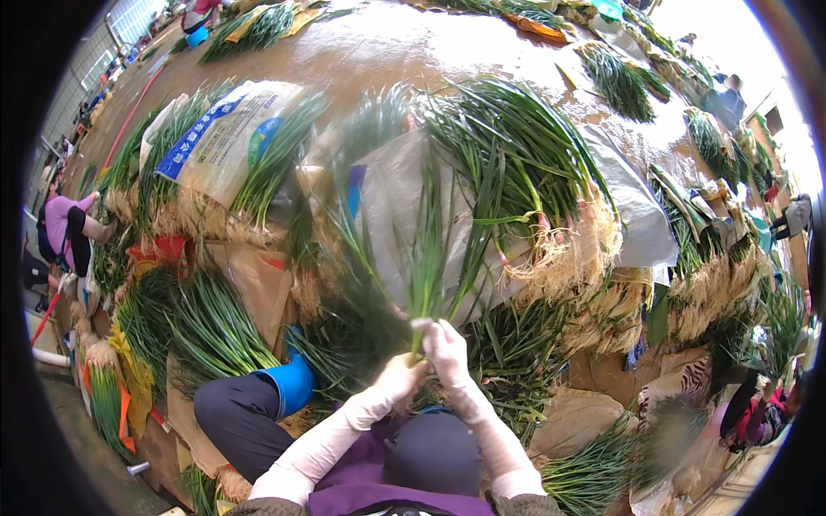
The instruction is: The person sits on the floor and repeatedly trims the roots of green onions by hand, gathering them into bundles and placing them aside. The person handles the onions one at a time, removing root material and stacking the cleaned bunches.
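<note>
My left hand (401, 379) and my right hand (445, 348) are close together in front of my lap, both in pale coverings. They grip the lower part of a bunch of long green allium stalks (426, 271), whose leaves fan upward and away from me. The left hand is on the base end, and the right is just above it. Beyond the hands, a whitish woven sack (403, 213) lies under a large pile of green stalks (516, 148), with reddish bases and pale stringy roots (574, 251) towards the right. Loose greens lie around my knees.
A printed sack (226, 142) covers more bundles at the left. By my left knee stand a blue plastic container (293, 380) and a heap of greens (219, 329). A brown sheet (574, 419) lies at the right. Other people sit at the left (68, 226) and right (765, 413) edges.
</note>
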{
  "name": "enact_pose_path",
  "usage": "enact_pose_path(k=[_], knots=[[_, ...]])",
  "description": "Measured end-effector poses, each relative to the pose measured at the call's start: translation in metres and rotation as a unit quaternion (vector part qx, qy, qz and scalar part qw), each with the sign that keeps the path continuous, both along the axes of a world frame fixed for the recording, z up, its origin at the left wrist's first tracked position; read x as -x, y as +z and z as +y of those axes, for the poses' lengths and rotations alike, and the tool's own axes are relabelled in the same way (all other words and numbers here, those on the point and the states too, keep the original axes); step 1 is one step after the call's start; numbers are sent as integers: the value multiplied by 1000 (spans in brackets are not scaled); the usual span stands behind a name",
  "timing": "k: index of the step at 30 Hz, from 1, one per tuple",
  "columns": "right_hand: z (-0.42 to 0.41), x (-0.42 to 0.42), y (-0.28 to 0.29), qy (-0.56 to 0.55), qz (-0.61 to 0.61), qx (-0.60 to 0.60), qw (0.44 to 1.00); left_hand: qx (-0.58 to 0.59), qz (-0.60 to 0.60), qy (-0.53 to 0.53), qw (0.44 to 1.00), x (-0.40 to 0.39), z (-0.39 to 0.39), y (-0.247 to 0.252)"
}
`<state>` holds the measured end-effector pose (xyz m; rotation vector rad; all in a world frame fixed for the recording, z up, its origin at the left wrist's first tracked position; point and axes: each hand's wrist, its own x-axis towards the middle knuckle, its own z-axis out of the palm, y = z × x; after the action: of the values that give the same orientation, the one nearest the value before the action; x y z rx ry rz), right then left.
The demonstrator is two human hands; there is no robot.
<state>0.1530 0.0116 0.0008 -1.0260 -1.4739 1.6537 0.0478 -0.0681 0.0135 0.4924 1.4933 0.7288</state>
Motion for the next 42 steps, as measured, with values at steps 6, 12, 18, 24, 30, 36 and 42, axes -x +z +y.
enact_pose_path(k=[6, 12, 18, 24, 30, 36, 42], knots=[[31, -112, 47, 186, -570, -239, 764, -25, -200, 131, 971, 123, 0, 92], [169, -83, 103, -232, -494, -502, 671, -438, -436, 205, 759, 157, 44, 167], [179, -50, 76, -235, -567, -501, 610, -141, -186, 60, 970, 45, 123, 125], [52, -52, 69, -121, -496, -511, 691, -108, -295, 139, 939, -18, 141, 52], [40, -61, 48, -135, -45, 90, 986, -91, -208, 164, 960, -24, 92, 16], [71, -17, 6, -117, -125, 69, 983, -98, -129, 225, 961, -42, 74, 8], [72, -4, 1, -144, 158, 257, 942, -68, -143, 213, 964, -38, 66, 9]])
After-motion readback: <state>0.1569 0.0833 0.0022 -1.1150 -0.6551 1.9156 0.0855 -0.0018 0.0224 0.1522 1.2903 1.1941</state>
